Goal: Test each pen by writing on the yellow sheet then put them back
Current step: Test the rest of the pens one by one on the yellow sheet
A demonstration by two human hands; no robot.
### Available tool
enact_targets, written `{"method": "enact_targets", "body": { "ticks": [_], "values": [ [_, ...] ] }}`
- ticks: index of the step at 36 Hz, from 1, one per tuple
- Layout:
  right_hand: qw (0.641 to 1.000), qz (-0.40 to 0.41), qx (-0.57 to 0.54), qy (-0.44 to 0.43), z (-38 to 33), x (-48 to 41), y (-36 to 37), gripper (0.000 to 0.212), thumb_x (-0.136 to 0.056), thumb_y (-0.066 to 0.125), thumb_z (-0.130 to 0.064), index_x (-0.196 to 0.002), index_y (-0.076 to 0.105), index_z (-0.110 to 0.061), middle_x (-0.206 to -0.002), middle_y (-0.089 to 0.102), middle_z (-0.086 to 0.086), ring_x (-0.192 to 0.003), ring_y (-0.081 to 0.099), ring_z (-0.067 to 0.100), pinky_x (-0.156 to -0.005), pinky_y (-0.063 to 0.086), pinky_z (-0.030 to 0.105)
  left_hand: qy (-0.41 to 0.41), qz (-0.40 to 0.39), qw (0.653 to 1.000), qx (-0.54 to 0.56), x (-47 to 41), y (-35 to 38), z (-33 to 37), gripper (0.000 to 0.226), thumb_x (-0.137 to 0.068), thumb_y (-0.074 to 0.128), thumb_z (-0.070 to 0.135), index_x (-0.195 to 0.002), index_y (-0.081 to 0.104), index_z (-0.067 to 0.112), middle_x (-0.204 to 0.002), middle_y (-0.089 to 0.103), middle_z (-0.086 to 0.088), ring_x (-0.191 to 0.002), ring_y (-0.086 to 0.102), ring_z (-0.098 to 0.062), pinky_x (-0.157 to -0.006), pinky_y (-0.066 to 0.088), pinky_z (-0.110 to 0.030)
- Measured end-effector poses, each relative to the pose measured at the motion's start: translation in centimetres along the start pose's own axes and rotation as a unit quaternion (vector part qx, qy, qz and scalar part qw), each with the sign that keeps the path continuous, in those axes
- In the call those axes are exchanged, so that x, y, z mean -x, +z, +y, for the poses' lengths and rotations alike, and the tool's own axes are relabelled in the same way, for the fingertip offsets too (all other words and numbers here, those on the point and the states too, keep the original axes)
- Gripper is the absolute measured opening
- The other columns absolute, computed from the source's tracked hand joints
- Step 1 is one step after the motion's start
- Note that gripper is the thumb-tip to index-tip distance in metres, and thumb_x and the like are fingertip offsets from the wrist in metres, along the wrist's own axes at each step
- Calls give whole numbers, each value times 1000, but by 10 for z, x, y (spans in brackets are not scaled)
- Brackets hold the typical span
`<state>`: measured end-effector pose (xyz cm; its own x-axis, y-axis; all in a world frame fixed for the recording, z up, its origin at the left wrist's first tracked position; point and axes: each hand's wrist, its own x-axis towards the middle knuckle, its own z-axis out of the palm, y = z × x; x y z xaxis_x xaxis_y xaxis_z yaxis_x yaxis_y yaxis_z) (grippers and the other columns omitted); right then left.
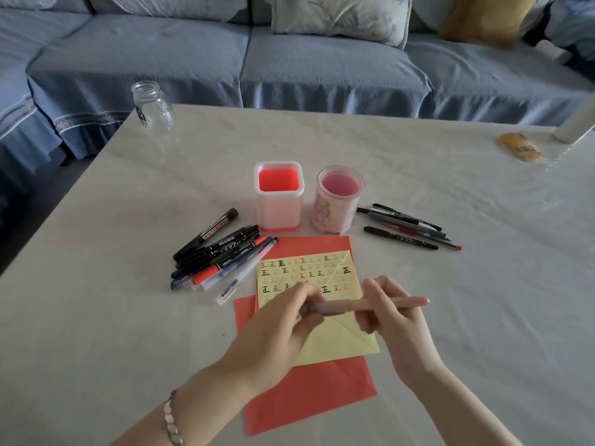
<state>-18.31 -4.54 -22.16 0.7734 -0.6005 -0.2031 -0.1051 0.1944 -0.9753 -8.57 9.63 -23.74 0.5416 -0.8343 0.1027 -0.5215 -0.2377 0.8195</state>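
Observation:
Both hands hold one pink-grey pen level above the yellow sheet. My left hand pinches its grey left end; my right hand grips the pink barrel. The yellow sheet carries rows of written marks and lies on red paper. A square pink holder and a round pink holder stand behind the sheet, with no pens showing in either. A pile of several markers and pens lies left of the sheet. Several more pens lie to the right of the round holder.
The pale table bears a glass jar at its far left corner, a yellow packet and a white cylinder at the far right. A blue sofa with cushions runs behind the table.

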Motion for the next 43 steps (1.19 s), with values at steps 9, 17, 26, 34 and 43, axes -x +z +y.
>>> {"method": "enact_targets", "body": {
  "ticks": [9,17,26,34,43],
  "values": [
    [999,18,-6,-47,3,-3,5,44,-77,69,-1,-52,36,-11,-57,62,30,-35,43,7,-45,36,11,-64,-69,992,83,-10,3,12,12,-92,54,29,-84,59,22,-57,48,18,-55,38,-2,-54,28,-15],
    [995,-54,-6,-84,-7,-14,-11,26,-57,68,-31,-42,48,-26,-36,49,1,-32,46,8,-38,33,14,-194,-190,908,320,-35,-10,30,27,-78,67,32,-67,59,8,-45,33,7,-44,30,-9,-46,29,-21],
    [998,66,-11,-5,4,-29,-5,40,-86,56,0,-52,38,-9,-36,44,-2,-37,35,10,-40,30,16,-44,-65,994,-70,-45,4,21,21,-93,50,36,-81,56,20,-57,44,8,-55,40,-7,-52,28,-22],
    [953,40,299,-34,8,-88,-33,54,-97,33,-42,-80,68,-6,-82,67,17,-70,57,25,-69,44,33,-97,21,981,-166,-47,4,-9,18,-98,38,36,-101,52,24,-70,53,11,-62,49,-4,-53,36,-23],
    [732,51,678,-47,32,-149,-89,46,-85,45,0,-128,50,-14,-130,50,8,-124,39,27,-99,28,35,-145,115,965,-184,-24,-16,-43,13,-96,44,24,-101,56,19,-76,52,11,-60,48,-2,-47,35,-14]
  ]
}}
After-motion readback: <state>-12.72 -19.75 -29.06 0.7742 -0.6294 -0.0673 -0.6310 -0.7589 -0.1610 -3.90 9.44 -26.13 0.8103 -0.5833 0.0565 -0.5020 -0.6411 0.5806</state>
